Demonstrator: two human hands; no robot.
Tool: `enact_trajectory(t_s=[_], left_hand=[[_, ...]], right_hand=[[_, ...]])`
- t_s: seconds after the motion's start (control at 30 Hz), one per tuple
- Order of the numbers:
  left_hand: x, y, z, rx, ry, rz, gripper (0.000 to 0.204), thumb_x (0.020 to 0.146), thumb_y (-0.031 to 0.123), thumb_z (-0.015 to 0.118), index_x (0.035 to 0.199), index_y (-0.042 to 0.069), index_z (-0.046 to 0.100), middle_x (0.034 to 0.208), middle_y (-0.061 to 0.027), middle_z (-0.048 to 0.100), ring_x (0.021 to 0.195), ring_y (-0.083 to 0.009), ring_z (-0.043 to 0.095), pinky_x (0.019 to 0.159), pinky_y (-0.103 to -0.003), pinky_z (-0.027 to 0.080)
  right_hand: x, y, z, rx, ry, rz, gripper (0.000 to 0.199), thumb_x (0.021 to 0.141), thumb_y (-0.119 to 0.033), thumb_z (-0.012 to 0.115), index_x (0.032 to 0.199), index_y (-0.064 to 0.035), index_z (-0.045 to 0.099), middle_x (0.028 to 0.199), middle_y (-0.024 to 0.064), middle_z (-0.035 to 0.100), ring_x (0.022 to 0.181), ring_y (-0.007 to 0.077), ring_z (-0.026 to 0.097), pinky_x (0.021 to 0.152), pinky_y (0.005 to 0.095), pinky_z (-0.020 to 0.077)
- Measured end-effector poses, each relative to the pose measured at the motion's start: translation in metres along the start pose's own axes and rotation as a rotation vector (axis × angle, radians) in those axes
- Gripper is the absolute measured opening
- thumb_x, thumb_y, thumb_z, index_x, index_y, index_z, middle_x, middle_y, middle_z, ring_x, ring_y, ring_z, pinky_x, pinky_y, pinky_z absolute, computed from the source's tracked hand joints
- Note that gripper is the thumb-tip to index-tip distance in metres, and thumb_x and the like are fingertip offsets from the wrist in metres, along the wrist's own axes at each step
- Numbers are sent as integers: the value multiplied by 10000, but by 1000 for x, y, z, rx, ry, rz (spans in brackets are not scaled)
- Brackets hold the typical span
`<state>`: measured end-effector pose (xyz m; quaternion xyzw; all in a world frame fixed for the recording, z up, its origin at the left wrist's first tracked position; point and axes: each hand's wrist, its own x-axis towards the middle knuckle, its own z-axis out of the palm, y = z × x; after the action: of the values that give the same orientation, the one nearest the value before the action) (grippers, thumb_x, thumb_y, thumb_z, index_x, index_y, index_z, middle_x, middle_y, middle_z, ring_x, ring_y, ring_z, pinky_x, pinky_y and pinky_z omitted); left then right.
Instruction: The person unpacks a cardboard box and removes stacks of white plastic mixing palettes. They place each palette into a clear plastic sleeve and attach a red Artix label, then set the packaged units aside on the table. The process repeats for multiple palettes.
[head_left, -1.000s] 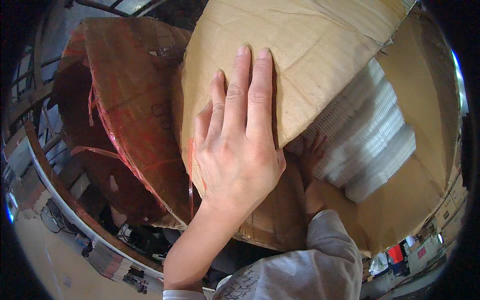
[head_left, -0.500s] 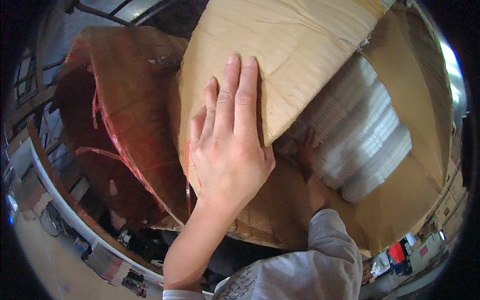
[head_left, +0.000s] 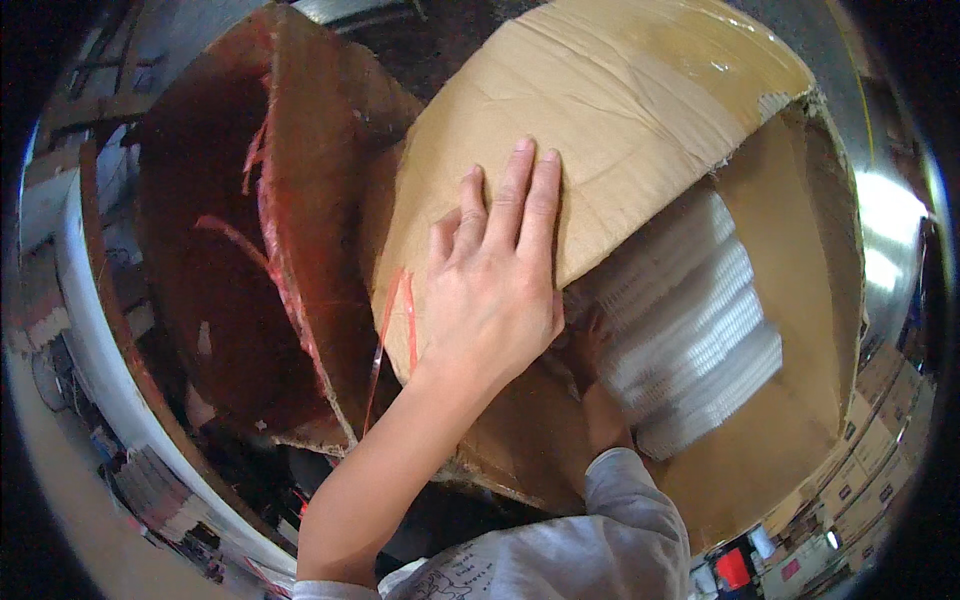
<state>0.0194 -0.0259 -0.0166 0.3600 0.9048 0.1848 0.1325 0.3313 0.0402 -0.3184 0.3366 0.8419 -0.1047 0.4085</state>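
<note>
Head view of an open brown corrugated cardboard box (head_left: pixel 800 300). The left hand (head_left: pixel 495 290) lies flat, fingers extended, on the tan cardboard top flap (head_left: pixel 600 110), pressing it back rather than gripping it. The right hand (head_left: pixel 590 345) reaches under that flap into the box, beside a white ribbed stack of packed goods (head_left: pixel 690 320) that fills the box's interior; whether its fingers close on anything cannot be told, since the flap and the left hand hide them. A red plastic strap (head_left: pixel 395 320) hangs loose at the flap's edge. A second, darker cardboard panel (head_left: pixel 300 200) stands to the left. The flap appears light and stiff yet creasable, best held along its free edge; the white stack looks light, ridged and compressible, probably best taken from the sides with both hands.
</note>
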Motion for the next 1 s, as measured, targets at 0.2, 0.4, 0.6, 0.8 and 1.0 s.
enact_trajectory(t_s=[0.2,0.4,0.6,0.8,1.0], left_hand=[[0,-3,6,-34,72,46,688,745,111,567,1387,23,336,1423,-180,363,1176,-451,462,931,-472,400],[-1,-1,6,-41,43,17,826,659,69,638,1412,71,297,1447,-152,342,1229,-420,429,955,-467,390],[-2,-1,4,-38,16,-4,923,603,56,686,1427,94,271,1449,-140,342,1259,-400,406,962,-461,390],[0,-3,5,-15,55,16,911,617,70,686,1426,89,269,1451,-136,336,1251,-402,415,961,-470,391],[-4,-6,14,-44,96,11,765,710,137,622,1404,59,310,1436,-155,352,1232,-430,420,957,-484,379]], right_hand=[[-4,-3,8,66,-26,-19,946,601,-554,760,1413,-302,346,1532,169,67,1395,424,37,951,727,231],[3,-33,32,81,176,174,1054,634,-572,729,1461,-182,205,1526,157,95,1377,428,104,970,680,259],[15,-34,36,137,167,255,1011,622,-548,750,1424,-160,272,1499,166,147,1346,410,175,986,635,275],[15,-11,44,199,191,231,970,611,-524,771,1388,-138,339,1472,176,200,1315,392,246,1002,590,292],[-24,28,40,466,376,13,930,599,-499,793,1352,-116,405,1445,186,253,1284,374,317,1018,544,308]])
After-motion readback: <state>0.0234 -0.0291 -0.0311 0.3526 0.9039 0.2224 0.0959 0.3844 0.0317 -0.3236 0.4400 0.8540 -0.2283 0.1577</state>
